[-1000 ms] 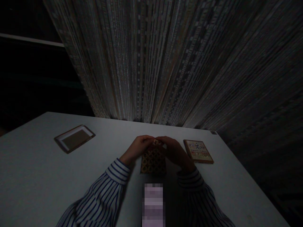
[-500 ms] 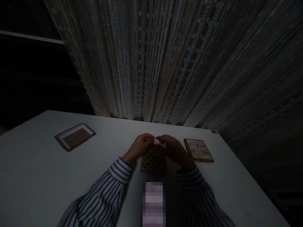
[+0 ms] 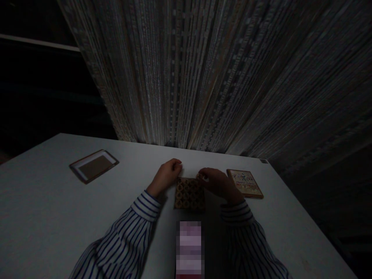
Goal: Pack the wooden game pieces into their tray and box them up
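A square board (image 3: 190,193) filled with rows of small round wooden discs lies on the white table in front of me. A round disc (image 3: 199,176) with a dark mark is pinched between the thumb and fingers of my right hand (image 3: 217,182), at the board's far right corner. My left hand (image 3: 167,175) is loosely curled beside the board's far left corner, its fingertips drawn in and no disc showing in it. In the dim light the marks on the discs are hard to make out.
On the left of the table (image 3: 124,232) lies a shallow, light-lined tray (image 3: 94,168). A printed box or lid (image 3: 245,183) rests to the right of my right hand. Behind the far edge hangs a string curtain (image 3: 186,77). A pixelated patch (image 3: 190,248) covers something nearest me.
My hands have moved apart. The left has let go of the disc and shifted left, while the right has lowered the disc to the board's far right corner.
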Tool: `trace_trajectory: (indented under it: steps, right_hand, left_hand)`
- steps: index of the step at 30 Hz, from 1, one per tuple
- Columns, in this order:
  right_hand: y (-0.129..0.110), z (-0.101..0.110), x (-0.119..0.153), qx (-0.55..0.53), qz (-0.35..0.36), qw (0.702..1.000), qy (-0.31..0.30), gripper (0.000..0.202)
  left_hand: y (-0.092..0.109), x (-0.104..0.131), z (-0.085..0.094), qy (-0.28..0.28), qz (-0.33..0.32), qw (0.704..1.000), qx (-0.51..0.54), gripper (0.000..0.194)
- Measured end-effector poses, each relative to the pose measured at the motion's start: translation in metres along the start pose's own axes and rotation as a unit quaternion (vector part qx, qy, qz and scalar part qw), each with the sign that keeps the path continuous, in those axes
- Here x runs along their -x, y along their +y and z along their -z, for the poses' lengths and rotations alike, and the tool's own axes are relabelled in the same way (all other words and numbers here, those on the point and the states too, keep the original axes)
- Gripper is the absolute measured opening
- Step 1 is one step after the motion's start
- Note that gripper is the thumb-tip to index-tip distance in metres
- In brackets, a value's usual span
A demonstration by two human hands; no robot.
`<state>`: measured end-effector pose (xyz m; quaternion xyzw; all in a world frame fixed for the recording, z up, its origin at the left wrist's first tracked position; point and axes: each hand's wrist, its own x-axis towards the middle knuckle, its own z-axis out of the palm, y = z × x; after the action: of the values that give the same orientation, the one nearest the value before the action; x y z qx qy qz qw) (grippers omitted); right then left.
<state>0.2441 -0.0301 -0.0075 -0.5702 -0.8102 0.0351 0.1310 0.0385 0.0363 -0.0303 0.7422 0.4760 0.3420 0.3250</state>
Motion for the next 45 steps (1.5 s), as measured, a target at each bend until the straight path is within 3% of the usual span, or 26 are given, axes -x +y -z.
trace_trajectory:
  steps: [4,9,25,45]
  right_hand:
    - [0.001,-0.002,0.001,0.013,-0.019,0.999,-0.026,0.010]
    - [-0.001,-0.003,0.003,0.006,-0.013,0.999,-0.035,0.012]
    - [0.008,-0.015,0.001,0.007,-0.023,0.998,-0.060,0.014]
    - [0.008,-0.011,0.003,0.014,-0.023,0.998,-0.061,0.015]
  left_hand:
    - [-0.004,0.001,0.006,-0.044,-0.014,0.996,-0.074,0.029]
    - [-0.006,0.002,0.008,-0.076,-0.009,0.993,-0.086,0.029]
    - [-0.010,0.002,0.007,-0.102,-0.011,0.990,-0.101,0.031]
    - [-0.009,0.003,0.009,-0.125,-0.016,0.984,-0.128,0.032]
